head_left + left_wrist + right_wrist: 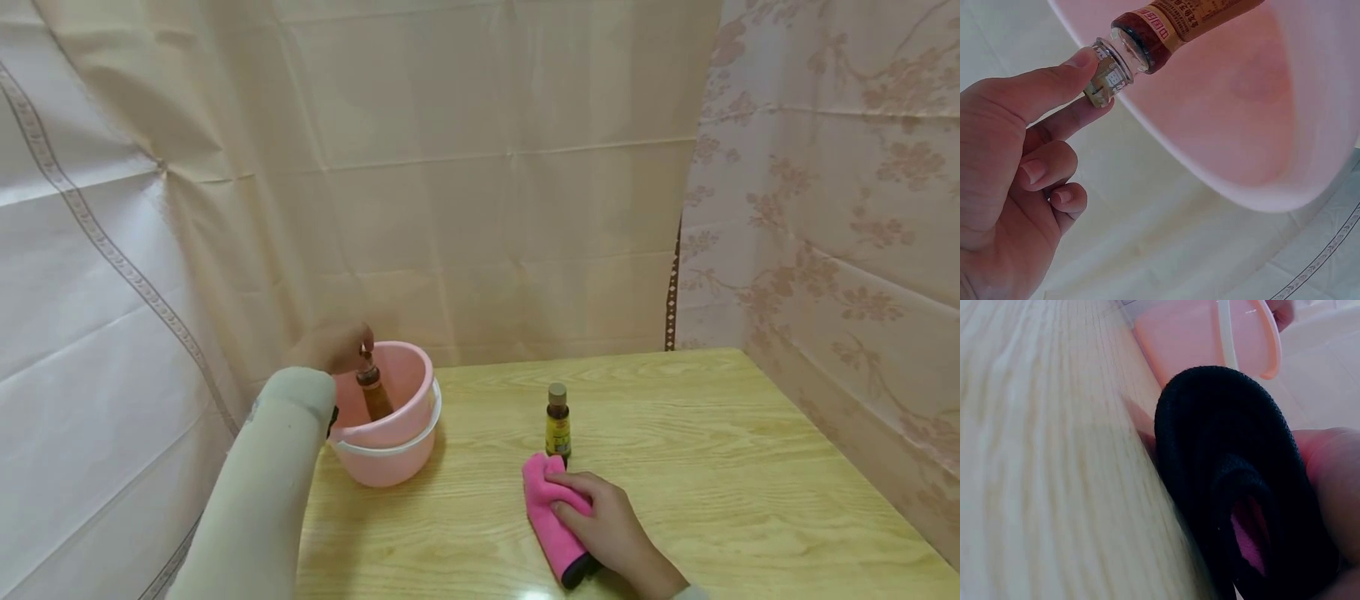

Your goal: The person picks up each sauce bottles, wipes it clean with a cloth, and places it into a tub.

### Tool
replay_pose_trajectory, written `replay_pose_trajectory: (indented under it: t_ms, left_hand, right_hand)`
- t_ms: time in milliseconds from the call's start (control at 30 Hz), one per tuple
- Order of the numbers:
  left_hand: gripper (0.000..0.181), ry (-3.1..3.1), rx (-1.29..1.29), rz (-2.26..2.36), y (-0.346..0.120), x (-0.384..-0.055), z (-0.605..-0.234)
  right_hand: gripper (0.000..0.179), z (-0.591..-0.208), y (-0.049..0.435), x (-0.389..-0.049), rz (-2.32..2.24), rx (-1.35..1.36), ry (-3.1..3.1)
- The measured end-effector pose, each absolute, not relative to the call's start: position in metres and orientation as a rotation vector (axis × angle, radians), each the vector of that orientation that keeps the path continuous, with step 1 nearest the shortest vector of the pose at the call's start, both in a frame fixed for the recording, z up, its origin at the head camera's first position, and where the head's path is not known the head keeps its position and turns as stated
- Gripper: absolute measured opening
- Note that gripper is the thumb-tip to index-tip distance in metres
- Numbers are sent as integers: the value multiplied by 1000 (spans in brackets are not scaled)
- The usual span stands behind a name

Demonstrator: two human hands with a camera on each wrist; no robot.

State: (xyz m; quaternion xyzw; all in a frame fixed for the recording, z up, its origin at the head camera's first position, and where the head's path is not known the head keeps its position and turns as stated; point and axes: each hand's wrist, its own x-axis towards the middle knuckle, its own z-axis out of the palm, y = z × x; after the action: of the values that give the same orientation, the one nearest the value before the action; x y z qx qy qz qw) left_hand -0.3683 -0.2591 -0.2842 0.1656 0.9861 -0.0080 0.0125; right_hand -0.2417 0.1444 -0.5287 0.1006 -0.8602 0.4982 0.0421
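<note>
My left hand point(339, 347) pinches a small glass bottle point(377, 398) by its cap end between thumb and index finger. The bottle hangs tilted inside the mouth of a pink bucket point(384, 468). In the left wrist view, the bottle's brown label point(1200, 15) carries printed characters, and the other fingers curl loosely below the cap. My right hand point(611, 527) grips a folded pink cloth point(547, 512) on the table. The cloth's black edge point(1210, 412) fills much of the right wrist view. A second small dark bottle point(557, 432) with a yellow label stands upright just behind the cloth.
The wood-grain table point(675, 467) carries the bucket on its left side. The bucket's white handle point(390, 451) lies down along its front. A beige curtain point(480, 183) hangs behind the table, and a flowered curtain point(862, 233) on the right.
</note>
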Motion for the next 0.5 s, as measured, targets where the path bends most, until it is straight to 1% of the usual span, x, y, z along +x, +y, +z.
replay_pose_trajectory:
  t_ms: [267, 500]
  left_hand:
    - [8, 3077, 483, 17, -260, -370, -298]
    - [9, 3010, 403, 71, -261, -368, -302]
  right_hand:
    - [38, -531, 144, -242, 1514, 311, -2627]
    - [39, -531, 144, -243, 1505, 284, -2647]
